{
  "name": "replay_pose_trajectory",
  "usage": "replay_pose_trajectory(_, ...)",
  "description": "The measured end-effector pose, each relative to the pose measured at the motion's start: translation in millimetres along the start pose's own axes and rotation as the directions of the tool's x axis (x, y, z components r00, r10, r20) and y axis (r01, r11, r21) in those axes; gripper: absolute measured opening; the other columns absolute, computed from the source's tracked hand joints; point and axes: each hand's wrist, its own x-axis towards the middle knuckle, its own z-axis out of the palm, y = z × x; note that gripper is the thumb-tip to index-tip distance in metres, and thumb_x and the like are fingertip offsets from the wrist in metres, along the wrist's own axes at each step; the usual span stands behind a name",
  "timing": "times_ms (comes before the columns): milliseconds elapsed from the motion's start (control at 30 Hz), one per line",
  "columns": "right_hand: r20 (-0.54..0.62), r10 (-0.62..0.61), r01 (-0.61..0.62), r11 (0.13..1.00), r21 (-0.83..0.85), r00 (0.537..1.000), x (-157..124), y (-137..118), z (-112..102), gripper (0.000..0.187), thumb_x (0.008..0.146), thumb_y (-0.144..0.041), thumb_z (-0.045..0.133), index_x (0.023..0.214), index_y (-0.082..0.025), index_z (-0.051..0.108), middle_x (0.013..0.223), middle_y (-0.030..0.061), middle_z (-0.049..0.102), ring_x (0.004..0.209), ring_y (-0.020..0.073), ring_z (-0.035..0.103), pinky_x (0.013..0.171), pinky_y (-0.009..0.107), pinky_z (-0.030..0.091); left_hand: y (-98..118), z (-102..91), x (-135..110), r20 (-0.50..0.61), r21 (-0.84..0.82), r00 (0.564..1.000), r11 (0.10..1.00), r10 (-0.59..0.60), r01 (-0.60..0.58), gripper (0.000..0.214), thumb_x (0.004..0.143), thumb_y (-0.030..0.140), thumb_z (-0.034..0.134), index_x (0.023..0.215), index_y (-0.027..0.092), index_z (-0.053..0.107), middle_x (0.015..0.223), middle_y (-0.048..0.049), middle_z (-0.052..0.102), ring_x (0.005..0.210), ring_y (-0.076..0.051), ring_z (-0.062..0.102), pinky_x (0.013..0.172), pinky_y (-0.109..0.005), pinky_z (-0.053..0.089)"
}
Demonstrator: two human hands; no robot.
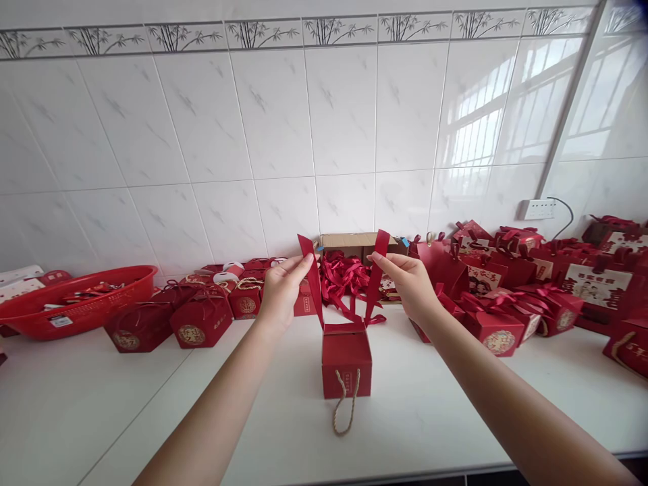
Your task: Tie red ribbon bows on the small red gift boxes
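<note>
Well, on the white counter (152, 405) stood the red box (347, 361), low between both wrists. Its ribbon (314, 283) rose in two strips: the left hand (280, 290) pinched one end, the right hand (412, 283) the other, fingertips closed, just above the box.

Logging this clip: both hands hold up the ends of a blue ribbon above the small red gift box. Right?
No, the ribbon is red, not blue. The head view shows the left hand and right hand each holding up one end above the small red gift box.
</note>
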Motion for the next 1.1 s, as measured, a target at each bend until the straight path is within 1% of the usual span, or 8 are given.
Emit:
replay_pose_trajectory(133, -0.035, -0.011, 0.011, 1.000, 0.008, 0.999, 2, 0, 1, 0.030, 0.068, -0.050, 0.070, 0.069, -0.021, 0.073, 0.054, 0.0002, 0.057, 0.068, 0.0185, 0.055, 0.059, 0.029, 0.040, 4, 3.9, 1, 0.003, 0.000, 1.000, 1.000, 0.004, -0.004, 0.037, 0.064, 0.042, 0.075, 0.090, 0.016, 0.074, 0.096, -0.0088, 0.073, 0.093, -0.023, 0.064, 0.074, -0.030, 0.048)
replay_pose_trajectory(367, -0.013, -0.037, 0.037, 0.999, 0.021, 0.999, 4, 1, 1, 0.029, 0.069, -0.049, 0.070, 0.063, -0.020, 0.070, 0.056, 0.0007, 0.059, 0.073, 0.0191, 0.057, 0.061, 0.029, 0.041, 5, 7.6, -1, 0.016, 0.001, 1.000, 1.000, 0.001, -0.002, 0.037, 0.066, 0.043, 0.074, 0.090, 0.014, 0.073, 0.094, -0.0095, 0.073, 0.094, -0.025, 0.064, 0.075, -0.031, 0.048)
replay_pose_trajectory(567, 0.002, -0.028, 0.028, 1.000, -0.005, 1.000, 3, -2, 2, 0.030, 0.068, -0.049, 0.070, 0.068, -0.019, 0.072, 0.063, 0.0027, 0.064, 0.074, 0.0192, 0.059, 0.061, 0.028, 0.043, 6, 7.9, -3, 0.079, 0.007, 0.997, 1.000, 0.009, -0.009, 0.037, 0.071, 0.044, 0.070, 0.093, 0.015, 0.072, 0.093, -0.0086, 0.072, 0.082, -0.021, 0.066, 0.071, -0.030, 0.047)
replay_pose_trajectory(700, 0.017, -0.030, 0.029, 0.999, 0.044, 0.999, 2, -3, 3, 0.028, 0.069, -0.046, 0.071, 0.066, -0.018, 0.070, 0.062, 0.0017, 0.064, 0.068, 0.0163, 0.059, 0.060, 0.027, 0.045, 6, 8.4, -4, 0.111, -0.013, 0.994, 1.000, -0.005, 0.006, 0.034, 0.074, 0.044, 0.068, 0.093, 0.015, 0.069, 0.087, -0.0063, 0.070, 0.074, -0.018, 0.065, 0.064, -0.027, 0.046)
replay_pose_trajectory(833, 0.112, 0.034, -0.042, 0.996, 0.075, 0.993, 2, -6, 7, 0.028, 0.069, -0.044, 0.071, 0.072, -0.016, 0.069, 0.064, 0.0022, 0.065, 0.052, 0.0126, 0.057, 0.049, 0.025, 0.044, 9, 11.8, -4, 0.215, 0.041, 0.976, 0.998, 0.028, -0.038, 0.023, 0.081, 0.040, 0.061, 0.081, 0.017, 0.066, 0.064, 0.0019, 0.061, 0.064, -0.012, 0.058, 0.066, -0.024, 0.044)
replay_pose_trajectory(900, 0.158, 0.050, -0.053, 0.998, 0.015, 0.986, 0, -9, 10, 0.030, 0.069, -0.042, 0.071, 0.082, -0.015, 0.069, 0.060, 0.0008, 0.063, 0.044, 0.0102, 0.052, 0.041, 0.023, 0.039, 11, 15.0, -5, 0.315, 0.128, 0.949, 0.990, 0.020, -0.063, 0.025, 0.082, 0.040, 0.060, 0.071, 0.017, 0.062, 0.056, 0.0043, 0.054, 0.059, -0.010, 0.052, 0.067, -0.023, 0.043)
replay_pose_trajectory(967, 0.214, 0.031, -0.026, 0.999, -0.027, 0.976, -2, -11, 13, 0.033, 0.070, -0.039, 0.069, 0.093, -0.015, 0.069, 0.056, -0.0021, 0.059, 0.041, 0.0076, 0.045, 0.038, 0.021, 0.033, 12, 18.6, -7, 0.395, 0.232, 0.918, 0.971, -0.035, -0.063, 0.028, 0.080, 0.041, 0.061, 0.066, 0.017, 0.060, 0.053, 0.0052, 0.050, 0.055, -0.009, 0.048, 0.062, -0.022, 0.040)
replay_pose_trajectory(1100, 0.420, -0.052, 0.051, 0.999, 0.012, 0.906, -8, -12, 15, 0.030, 0.076, -0.035, 0.065, 0.100, -0.016, 0.069, 0.065, -0.0015, 0.059, 0.050, 0.0065, 0.043, 0.046, 0.021, 0.033, 12, 23.1, -10, 0.399, 0.331, 0.910, 0.943, -0.117, -0.024, 0.023, 0.076, 0.039, 0.065, 0.073, 0.016, 0.064, 0.057, 0.0042, 0.052, 0.053, -0.009, 0.044, 0.053, -0.021, 0.036)
